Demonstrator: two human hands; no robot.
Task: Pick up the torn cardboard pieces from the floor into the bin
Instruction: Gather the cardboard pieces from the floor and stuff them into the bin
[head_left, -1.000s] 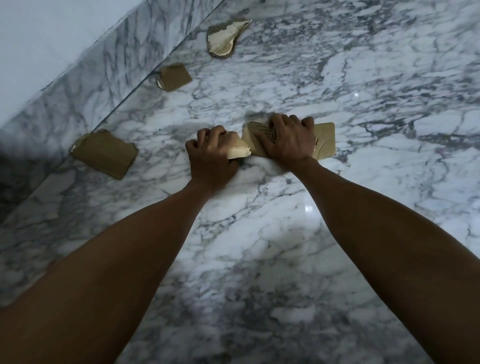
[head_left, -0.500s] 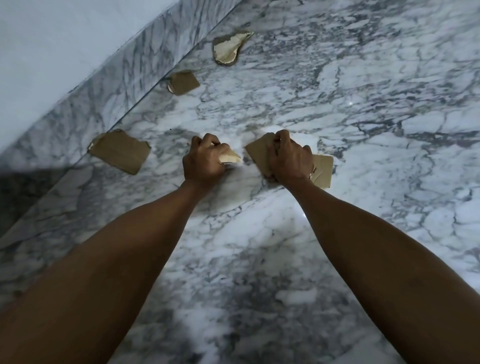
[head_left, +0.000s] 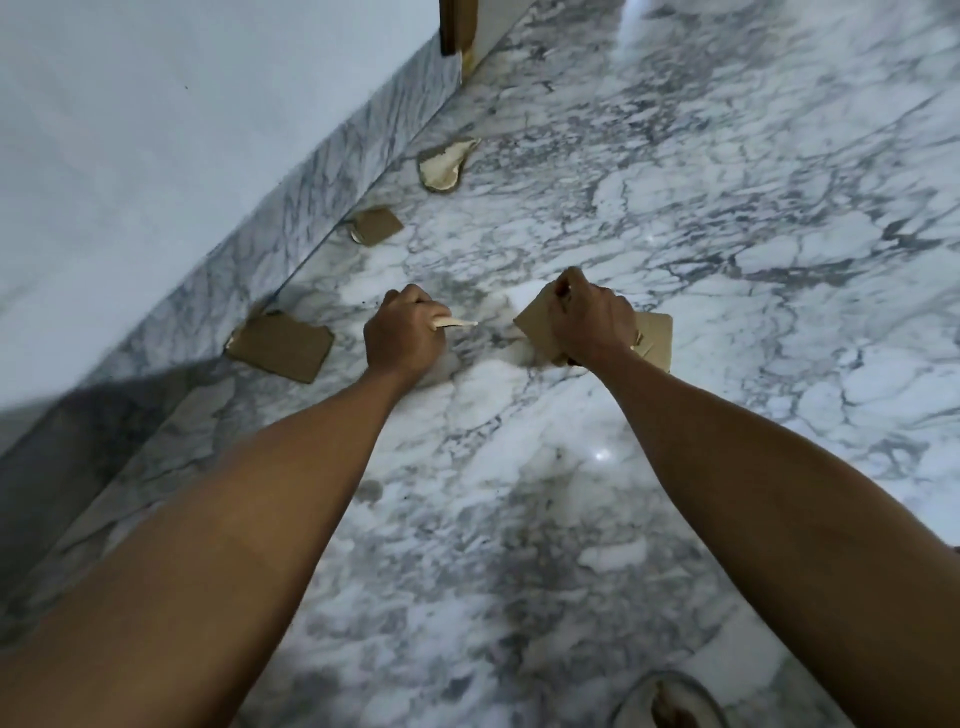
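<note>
Left hand: the left hand (head_left: 404, 332) was closed around a pale scrap (head_left: 457, 324), whose thin tip stuck out to the right.
Right hand: the right hand (head_left: 589, 322) gripped brown cards (head_left: 655, 338), held above the floor (head_left: 727, 208).
Pieces on floor: three lay along the left edge of the floor, by the skirting (head_left: 332, 182). A big brown piece (head_left: 283, 345) was nearest, touching the skirting; a small piece (head_left: 376, 226) lay farther on; a curled piece (head_left: 445, 165), pale inside, was farthest.
Bin: a round rim (head_left: 670, 699) showed at the bottom edge, under the right forearm; I could not tell clearly what was inside.
Wall: a plain wall (head_left: 156, 130) stood above the skirting.
</note>
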